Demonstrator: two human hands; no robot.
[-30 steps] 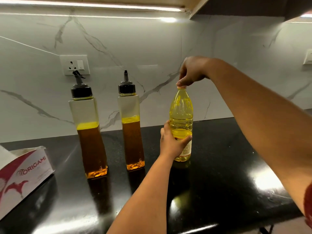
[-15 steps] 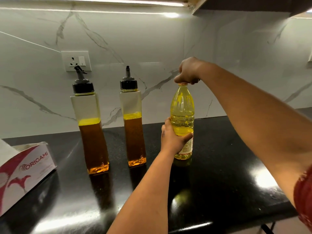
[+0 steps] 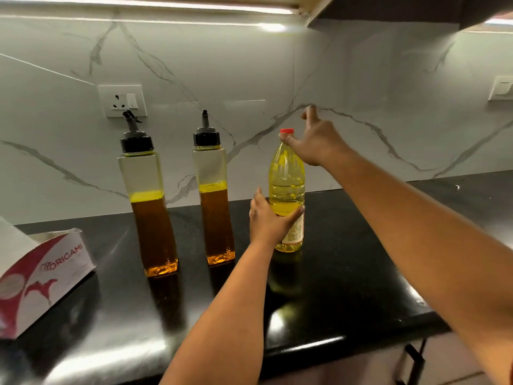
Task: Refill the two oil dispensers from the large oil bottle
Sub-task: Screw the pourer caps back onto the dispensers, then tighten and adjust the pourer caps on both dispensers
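The large oil bottle (image 3: 286,187), clear plastic with yellow oil and a red cap (image 3: 286,131), stands upright on the black counter (image 3: 347,273). My left hand (image 3: 268,222) grips its lower body. My right hand (image 3: 313,140) is beside the neck just right of the cap, fingers spread, thumb tip near the cap's base, holding nothing. Two tall square oil dispensers with black spout caps stand to the left: one (image 3: 151,207) at far left, the other (image 3: 215,198) nearer the bottle. Both are partly filled with amber oil.
A white and red tissue box (image 3: 41,276) lies at the left front of the counter. A wall socket (image 3: 122,100) sits behind the left dispenser on the marble backsplash. The counter's front edge runs across the lower right.
My right hand has come off the red cap and opened, shifting slightly right; the cap is now in plain sight. My left hand keeps its grip on the bottle.
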